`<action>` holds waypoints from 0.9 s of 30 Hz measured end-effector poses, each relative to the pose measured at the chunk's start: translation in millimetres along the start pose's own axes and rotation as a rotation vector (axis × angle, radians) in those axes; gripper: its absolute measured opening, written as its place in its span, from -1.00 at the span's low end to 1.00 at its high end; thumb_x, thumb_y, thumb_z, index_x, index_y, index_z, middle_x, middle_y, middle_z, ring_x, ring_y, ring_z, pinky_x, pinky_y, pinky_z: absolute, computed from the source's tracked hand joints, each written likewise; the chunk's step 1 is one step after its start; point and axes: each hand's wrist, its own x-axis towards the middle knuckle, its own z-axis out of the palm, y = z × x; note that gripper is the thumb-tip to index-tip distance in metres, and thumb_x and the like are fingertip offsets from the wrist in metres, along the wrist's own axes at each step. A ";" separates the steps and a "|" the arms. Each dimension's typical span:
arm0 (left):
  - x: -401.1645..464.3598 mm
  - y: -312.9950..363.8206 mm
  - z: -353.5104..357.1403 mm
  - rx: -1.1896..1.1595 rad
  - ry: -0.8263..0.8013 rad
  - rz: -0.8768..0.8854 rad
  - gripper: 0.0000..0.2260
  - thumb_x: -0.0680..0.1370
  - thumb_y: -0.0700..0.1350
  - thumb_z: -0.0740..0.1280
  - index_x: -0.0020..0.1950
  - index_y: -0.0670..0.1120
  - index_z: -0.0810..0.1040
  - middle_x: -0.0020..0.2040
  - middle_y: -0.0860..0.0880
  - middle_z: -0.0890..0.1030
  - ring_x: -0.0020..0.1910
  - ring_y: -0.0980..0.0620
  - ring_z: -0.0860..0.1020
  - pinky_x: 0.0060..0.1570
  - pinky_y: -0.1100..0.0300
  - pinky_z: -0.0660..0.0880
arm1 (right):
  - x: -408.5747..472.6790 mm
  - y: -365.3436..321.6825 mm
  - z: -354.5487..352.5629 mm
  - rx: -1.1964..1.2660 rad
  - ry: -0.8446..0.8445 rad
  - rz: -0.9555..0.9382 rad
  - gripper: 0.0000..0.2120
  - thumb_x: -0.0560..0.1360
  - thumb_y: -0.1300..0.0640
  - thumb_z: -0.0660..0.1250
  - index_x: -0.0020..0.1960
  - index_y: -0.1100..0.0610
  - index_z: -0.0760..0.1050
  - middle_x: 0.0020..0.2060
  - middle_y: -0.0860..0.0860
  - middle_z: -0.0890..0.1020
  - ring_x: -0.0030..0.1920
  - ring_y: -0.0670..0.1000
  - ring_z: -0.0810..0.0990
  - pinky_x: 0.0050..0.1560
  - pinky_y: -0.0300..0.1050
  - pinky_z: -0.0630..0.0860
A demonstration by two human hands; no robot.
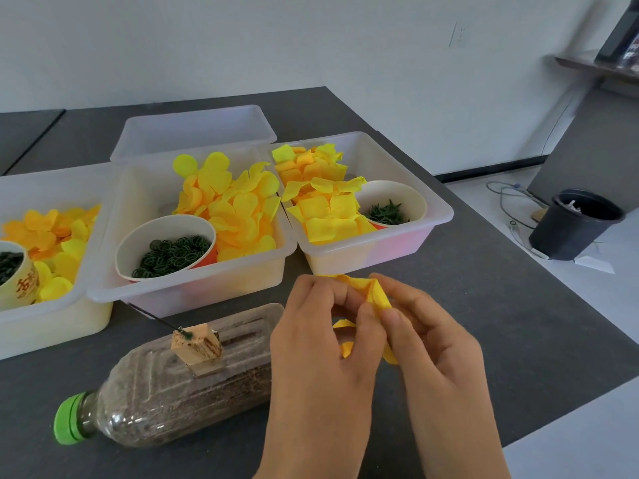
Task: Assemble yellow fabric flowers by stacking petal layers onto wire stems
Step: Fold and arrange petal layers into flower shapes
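Soft, even daylight is cast over the dark grey worktop [484, 323]; shadows are faint. Edges are bent by wide-angle distortion, and slight blur is seen throughout.

left bin [52, 305]: cut by frame edge | petal piece [375, 295]: mostly hidden by fingers [371, 326] | shelf items: blurred

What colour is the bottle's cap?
Green cap, seen in the head view.

Both hands [377, 344] together, fingers seemingly pinching
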 end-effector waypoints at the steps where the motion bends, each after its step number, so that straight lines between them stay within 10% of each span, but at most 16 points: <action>1: -0.8 -1.4 0.8 -0.011 -0.009 0.008 -0.96 0.44 -0.04 0.31 -0.21 0.06 0.50 -0.17 0.11 0.54 -0.17 0.13 0.59 -0.32 0.36 0.54 | 1.5 0.5 -1.1 -0.008 0.000 0.008 -0.83 0.56 0.18 0.23 -0.02 0.04 0.60 -0.15 -0.06 0.67 -0.10 -0.04 0.62 -0.10 -0.23 0.56; 10: -6.5 -10.4 -3.1 -0.060 -0.116 -0.058 -0.90 0.44 0.00 0.25 -0.19 0.03 0.53 -0.24 0.09 0.57 -0.20 0.15 0.58 -0.31 0.43 0.46 | 13.9 -7.2 -5.7 -0.204 -0.094 0.055 -0.70 0.30 -0.23 0.26 -0.18 -0.03 0.58 -0.34 -0.11 0.62 -0.27 -0.06 0.60 -0.29 -0.21 0.58; 18: -7.5 -22.1 -7.9 -0.338 -0.166 -0.281 -0.75 0.46 -0.01 0.17 -0.05 -0.03 0.60 -0.13 0.02 0.69 -0.07 0.05 0.66 0.03 0.03 0.59 | 24.1 5.1 -22.0 -0.122 0.278 0.026 -0.72 0.55 0.21 0.25 -0.33 0.14 0.31 -0.53 -0.08 0.32 -0.51 -0.13 0.26 -0.54 -0.37 0.20; 27: -14.5 -24.5 14.0 -0.352 -0.055 -0.327 -0.74 0.47 0.12 0.17 -0.11 -0.04 0.52 -0.27 -0.03 0.58 -0.26 -0.01 0.56 -0.13 -0.07 0.57 | 9.6 12.9 9.0 -0.240 0.168 -0.011 -0.77 0.39 0.12 0.46 -0.22 -0.09 0.42 -0.22 -0.22 0.57 -0.20 -0.17 0.55 -0.36 -0.29 0.49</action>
